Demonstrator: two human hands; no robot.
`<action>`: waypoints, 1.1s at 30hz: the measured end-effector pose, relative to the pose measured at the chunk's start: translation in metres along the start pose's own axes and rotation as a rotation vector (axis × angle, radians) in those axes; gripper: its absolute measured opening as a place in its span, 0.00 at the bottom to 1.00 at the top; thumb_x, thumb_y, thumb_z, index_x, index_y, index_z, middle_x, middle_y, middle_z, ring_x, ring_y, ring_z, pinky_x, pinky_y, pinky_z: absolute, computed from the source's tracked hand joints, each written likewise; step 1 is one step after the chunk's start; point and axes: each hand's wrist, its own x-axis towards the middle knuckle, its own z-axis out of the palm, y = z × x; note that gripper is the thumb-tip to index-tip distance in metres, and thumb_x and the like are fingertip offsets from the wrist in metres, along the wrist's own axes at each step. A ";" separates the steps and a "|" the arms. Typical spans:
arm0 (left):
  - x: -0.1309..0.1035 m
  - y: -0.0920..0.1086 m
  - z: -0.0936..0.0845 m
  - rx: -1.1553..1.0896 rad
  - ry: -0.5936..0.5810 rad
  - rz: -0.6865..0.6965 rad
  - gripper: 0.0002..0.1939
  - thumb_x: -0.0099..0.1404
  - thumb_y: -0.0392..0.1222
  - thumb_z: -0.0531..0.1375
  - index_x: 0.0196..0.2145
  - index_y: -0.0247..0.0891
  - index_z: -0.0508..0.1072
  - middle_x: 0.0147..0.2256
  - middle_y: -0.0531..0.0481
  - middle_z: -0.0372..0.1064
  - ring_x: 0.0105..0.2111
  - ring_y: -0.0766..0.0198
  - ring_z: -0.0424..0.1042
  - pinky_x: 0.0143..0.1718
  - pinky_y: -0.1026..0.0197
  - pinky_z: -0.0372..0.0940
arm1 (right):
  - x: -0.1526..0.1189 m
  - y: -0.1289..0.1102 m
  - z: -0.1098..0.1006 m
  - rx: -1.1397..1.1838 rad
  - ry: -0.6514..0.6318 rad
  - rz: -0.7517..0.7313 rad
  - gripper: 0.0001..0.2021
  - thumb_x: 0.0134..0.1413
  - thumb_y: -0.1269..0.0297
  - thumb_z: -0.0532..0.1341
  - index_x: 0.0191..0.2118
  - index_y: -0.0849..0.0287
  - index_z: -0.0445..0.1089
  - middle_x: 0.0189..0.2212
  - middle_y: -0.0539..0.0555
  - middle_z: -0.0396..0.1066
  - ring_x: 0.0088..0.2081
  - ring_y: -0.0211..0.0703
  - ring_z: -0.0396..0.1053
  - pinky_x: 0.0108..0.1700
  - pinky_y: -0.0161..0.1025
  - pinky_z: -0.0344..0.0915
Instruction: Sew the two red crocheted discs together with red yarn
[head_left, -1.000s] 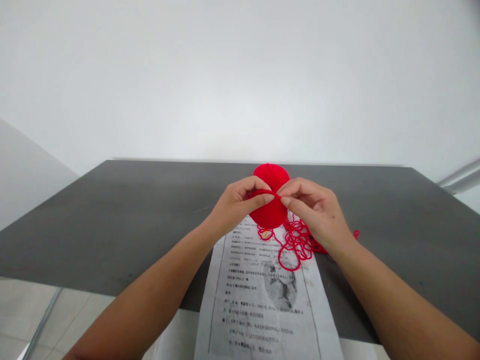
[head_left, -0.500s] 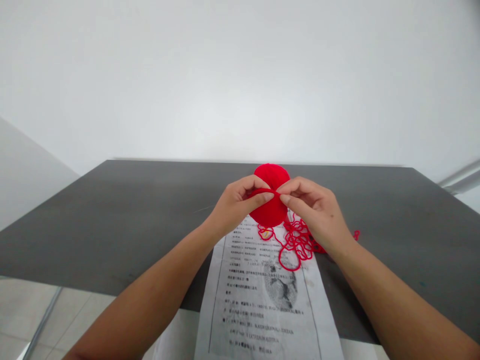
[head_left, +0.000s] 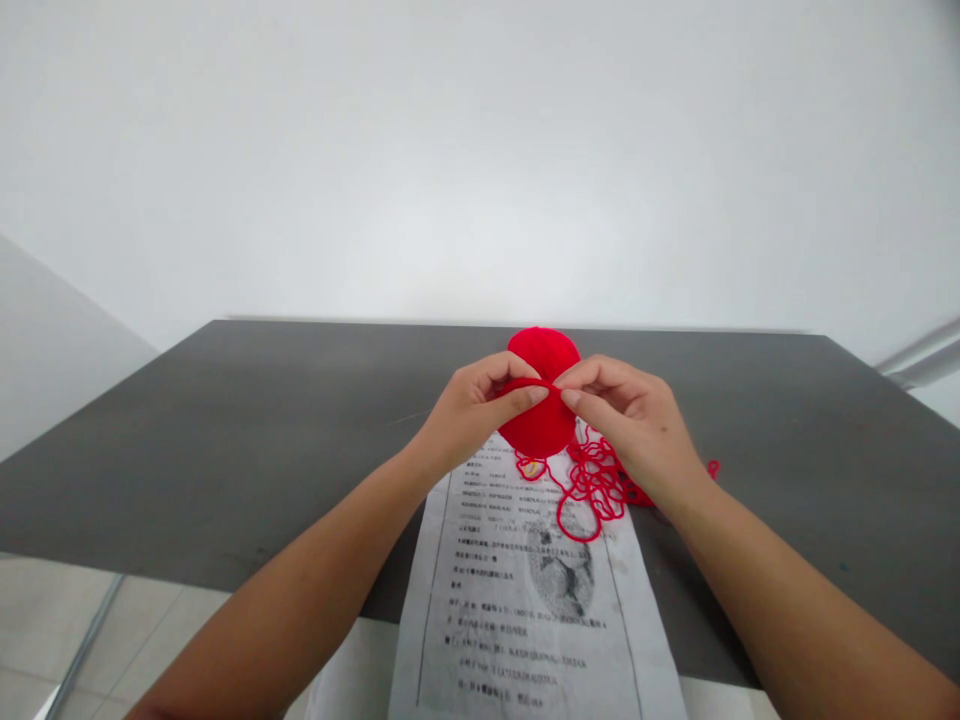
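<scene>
Between my two hands is a red crocheted piece (head_left: 536, 430), rounded at its lower edge and pinched along its top. My left hand (head_left: 476, 400) grips its top edge from the left with thumb and forefinger. From the right, my right hand (head_left: 637, 415) pinches the same edge, its fingertips almost touching the left thumb. Just behind the piece shows a red ball of yarn (head_left: 544, 348), partly covered by my fingers. A loose tangle of red yarn (head_left: 596, 485) lies below my right hand. I cannot make out any hook or needle.
A long printed sheet of paper (head_left: 517, 620) with a dark picture lies under the yarn and hangs over the near edge of the dark grey table (head_left: 315, 420). A white wall (head_left: 480, 160) stands behind the table. Pale floor tiles (head_left: 150, 630) show at lower left.
The lower edge of the red crocheted piece hangs very slightly lower. Both hands keep their pinch in almost the same place.
</scene>
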 end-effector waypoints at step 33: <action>0.002 0.000 -0.003 0.060 -0.019 0.087 0.11 0.58 0.46 0.67 0.28 0.36 0.72 0.26 0.54 0.67 0.27 0.68 0.64 0.31 0.64 0.61 | -0.001 0.001 0.002 0.040 0.011 -0.054 0.03 0.51 0.66 0.64 0.30 0.58 0.71 0.26 0.49 0.70 0.28 0.38 0.66 0.33 0.37 0.62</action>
